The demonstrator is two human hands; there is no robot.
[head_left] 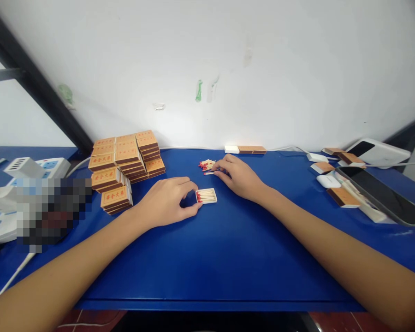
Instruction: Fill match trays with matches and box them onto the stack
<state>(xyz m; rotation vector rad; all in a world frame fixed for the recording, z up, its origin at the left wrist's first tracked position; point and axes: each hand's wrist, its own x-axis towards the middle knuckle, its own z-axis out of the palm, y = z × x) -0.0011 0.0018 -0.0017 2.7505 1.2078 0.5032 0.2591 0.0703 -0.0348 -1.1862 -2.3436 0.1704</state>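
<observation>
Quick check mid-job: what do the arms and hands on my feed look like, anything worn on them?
The left hand and right hand are bare, with no gloves or rings visible. No sleeve, watch or bracelet shows on the left forearm or right forearm.

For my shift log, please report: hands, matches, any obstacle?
Left fingers holding open tray of matches. Right fingers at loose matches, grip unclear. Matchbox stacks left, apparently not blocking.

A dark phone point(383, 193) lies near a white case point(328, 181)
</observation>
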